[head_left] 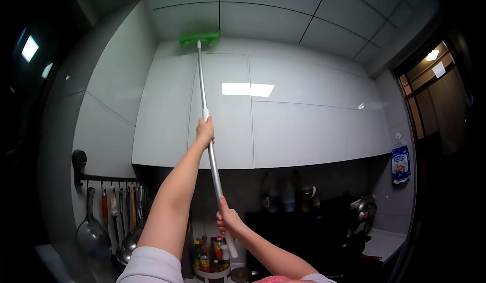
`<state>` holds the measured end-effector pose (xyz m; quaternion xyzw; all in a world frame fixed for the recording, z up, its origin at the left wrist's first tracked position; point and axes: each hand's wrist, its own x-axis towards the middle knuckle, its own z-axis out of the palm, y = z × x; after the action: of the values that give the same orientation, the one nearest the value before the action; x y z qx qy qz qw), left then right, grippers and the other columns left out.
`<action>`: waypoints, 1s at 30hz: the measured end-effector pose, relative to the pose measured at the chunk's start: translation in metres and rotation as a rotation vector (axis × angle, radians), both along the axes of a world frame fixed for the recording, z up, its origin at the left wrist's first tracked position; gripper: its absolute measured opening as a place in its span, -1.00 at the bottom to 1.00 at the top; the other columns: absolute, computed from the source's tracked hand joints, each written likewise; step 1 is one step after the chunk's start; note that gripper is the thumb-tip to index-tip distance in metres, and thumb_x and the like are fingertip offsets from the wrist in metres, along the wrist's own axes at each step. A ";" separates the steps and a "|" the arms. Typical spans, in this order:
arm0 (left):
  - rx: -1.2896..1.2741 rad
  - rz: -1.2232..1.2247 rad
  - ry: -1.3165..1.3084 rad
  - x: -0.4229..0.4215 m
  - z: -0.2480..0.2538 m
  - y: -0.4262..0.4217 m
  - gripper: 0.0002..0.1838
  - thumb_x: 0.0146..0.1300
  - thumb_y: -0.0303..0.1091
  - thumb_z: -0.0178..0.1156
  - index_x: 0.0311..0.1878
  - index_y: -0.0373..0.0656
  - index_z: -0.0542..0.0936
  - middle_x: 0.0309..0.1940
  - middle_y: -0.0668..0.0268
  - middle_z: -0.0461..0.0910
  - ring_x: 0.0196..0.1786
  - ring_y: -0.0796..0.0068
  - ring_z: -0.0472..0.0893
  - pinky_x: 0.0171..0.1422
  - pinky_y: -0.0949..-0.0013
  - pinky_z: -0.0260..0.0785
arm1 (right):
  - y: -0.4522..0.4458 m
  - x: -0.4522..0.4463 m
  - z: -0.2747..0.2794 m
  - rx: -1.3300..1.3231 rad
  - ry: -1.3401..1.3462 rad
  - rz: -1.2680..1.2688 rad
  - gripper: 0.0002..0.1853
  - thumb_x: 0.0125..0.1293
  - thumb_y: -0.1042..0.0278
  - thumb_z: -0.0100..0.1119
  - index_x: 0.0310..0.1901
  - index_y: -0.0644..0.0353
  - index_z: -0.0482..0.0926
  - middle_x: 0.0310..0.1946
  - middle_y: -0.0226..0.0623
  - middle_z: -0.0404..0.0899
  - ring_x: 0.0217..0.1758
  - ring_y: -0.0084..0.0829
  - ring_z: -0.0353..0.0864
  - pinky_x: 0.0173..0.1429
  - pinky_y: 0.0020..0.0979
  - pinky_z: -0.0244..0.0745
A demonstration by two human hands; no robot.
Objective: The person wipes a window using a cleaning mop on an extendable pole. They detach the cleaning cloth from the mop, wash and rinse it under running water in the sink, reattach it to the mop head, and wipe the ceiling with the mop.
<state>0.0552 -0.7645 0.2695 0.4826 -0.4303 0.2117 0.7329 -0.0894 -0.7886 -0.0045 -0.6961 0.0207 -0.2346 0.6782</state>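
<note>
A flat mop with a long silver pole (214,174) reaches up in front of the white wall cabinets (223,131). Its green head (199,39) is at the top, where the cabinet front meets the ceiling; it looks blurred, and whether it touches the surface I cannot tell. My left hand (205,131) is wrapped round the pole just under the white collar. Lower down, my right hand (230,221) closes round the pole near its white grip (231,245), thumb pointing up along it.
Several kitchen utensils hang from a dark rail (109,178) at the left, including a ladle (127,241). Below stands a round rack of sauce bottles (205,263). More bottles (288,197) stand under the cabinets. A blue packet (400,164) hangs on the right wall.
</note>
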 end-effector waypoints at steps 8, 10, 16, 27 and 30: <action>-0.130 -0.070 -0.097 -0.060 -0.003 0.097 -0.60 0.42 0.01 -0.12 -0.14 -0.21 0.26 -0.69 0.33 0.31 -0.81 0.53 0.29 -0.80 0.37 0.22 | 0.047 -0.024 0.006 -0.160 -0.125 -0.045 -0.22 0.22 -0.57 -0.26 -0.67 0.11 0.19 -0.83 -0.40 0.11 -0.81 -0.48 0.15 -0.67 -0.43 0.15; -0.156 -0.058 -0.113 -0.064 0.010 0.128 -0.61 0.42 0.03 -0.12 -0.15 -0.18 0.27 -0.67 0.34 0.31 -0.79 0.55 0.28 -0.78 0.38 0.22 | 0.062 -0.017 0.018 -0.213 -0.172 -0.032 -0.22 0.23 -0.56 -0.27 -0.66 0.12 0.19 -0.84 -0.40 0.11 -0.83 -0.48 0.15 -0.69 -0.41 0.14; -0.152 0.039 -0.281 -0.047 0.019 0.171 -0.60 0.44 -0.04 -0.15 -0.11 -0.28 0.28 -0.66 0.32 0.32 -0.77 0.51 0.35 -0.77 0.37 0.29 | 0.093 0.013 0.020 -0.260 -0.226 0.027 -0.25 0.29 -0.51 -0.31 -0.64 0.13 0.21 -0.84 -0.42 0.10 -0.83 -0.50 0.10 -0.69 -0.43 0.13; -0.114 -0.164 -0.396 -0.005 0.006 0.208 -0.53 0.40 0.09 -0.06 -0.17 -0.24 0.27 -0.72 0.41 0.28 -0.80 0.60 0.33 -0.77 0.46 0.30 | 0.122 0.080 -0.003 -0.235 -0.301 0.067 -0.31 0.38 -0.37 -0.29 -0.58 0.17 0.28 -0.80 -0.40 0.19 -0.77 -0.51 0.23 -0.62 -0.47 0.20; -0.008 -0.601 -0.241 -0.024 -0.038 0.214 -0.44 0.31 0.27 -0.03 -0.25 -0.13 0.26 -0.76 0.43 0.24 -0.81 0.60 0.30 -0.78 0.46 0.26 | 0.100 0.078 -0.043 -0.357 -0.395 0.097 -0.47 0.45 -0.15 -0.15 -0.44 0.21 0.35 -0.70 -0.39 0.31 -0.67 -0.53 0.38 -0.55 -0.48 0.31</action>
<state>0.0312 -0.5509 0.2317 0.3025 -0.6364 0.0429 0.7083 -0.0116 -0.6887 -0.0472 -0.7456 -0.1871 -0.3327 0.5462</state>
